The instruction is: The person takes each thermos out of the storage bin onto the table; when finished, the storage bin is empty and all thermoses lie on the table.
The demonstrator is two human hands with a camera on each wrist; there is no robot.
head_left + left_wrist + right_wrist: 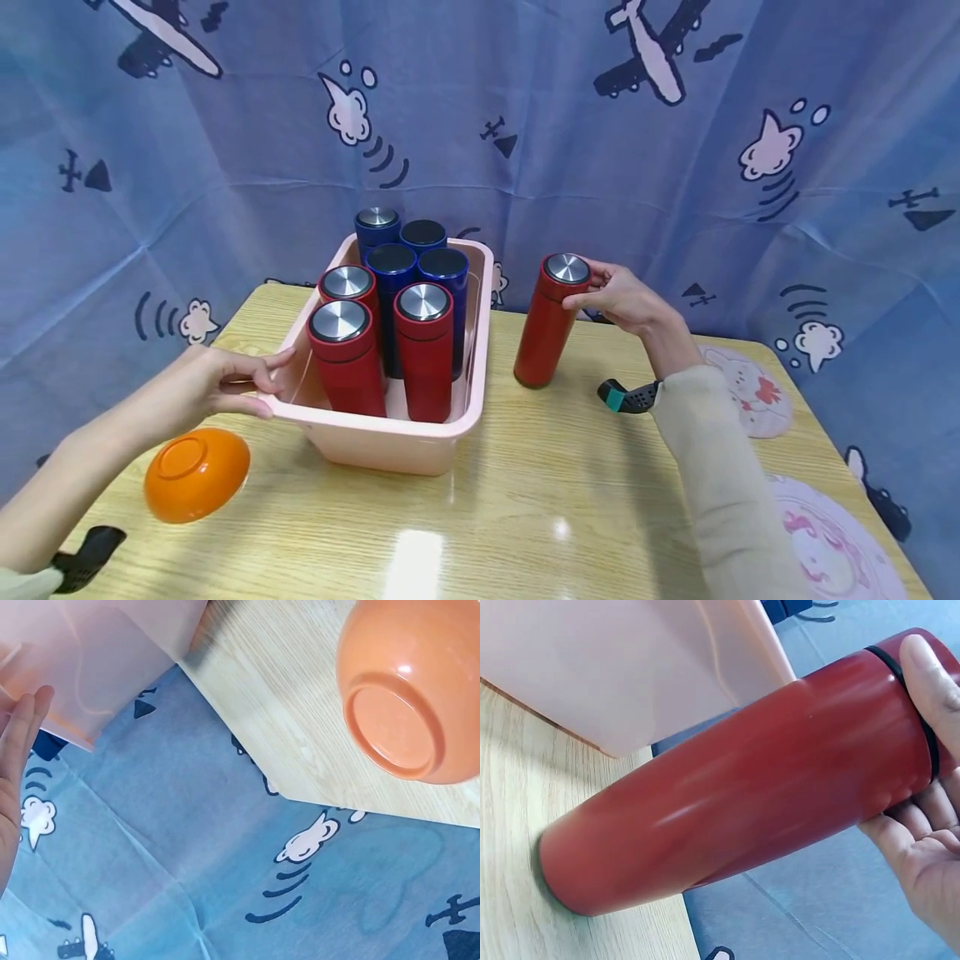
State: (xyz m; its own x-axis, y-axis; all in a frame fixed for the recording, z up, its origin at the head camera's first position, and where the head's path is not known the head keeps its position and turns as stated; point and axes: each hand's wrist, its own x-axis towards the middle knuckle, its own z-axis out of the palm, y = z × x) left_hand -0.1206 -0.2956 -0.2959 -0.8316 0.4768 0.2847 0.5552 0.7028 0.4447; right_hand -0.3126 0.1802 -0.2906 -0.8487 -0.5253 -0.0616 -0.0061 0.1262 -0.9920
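My right hand (626,296) grips a red thermos (543,329) near its silver-topped lid. The thermos is to the right of a pink plastic bin (390,427); its base is at the tabletop, and the right wrist view shows the thumb across the black seam under the lid. At the bin's front left corner my left hand (213,379) holds the rim between thumb and fingers. Inside the bin stand three red thermoses (347,362) with silver lids, and behind them several blue thermoses (444,287), mostly with dark lids.
An upside-down orange bowl (197,475) lies on the wooden table (525,500), below my left forearm. Along the right edge lie two pale printed mats (750,392). A blue airplane-patterned curtain (487,100) hangs close behind the table.
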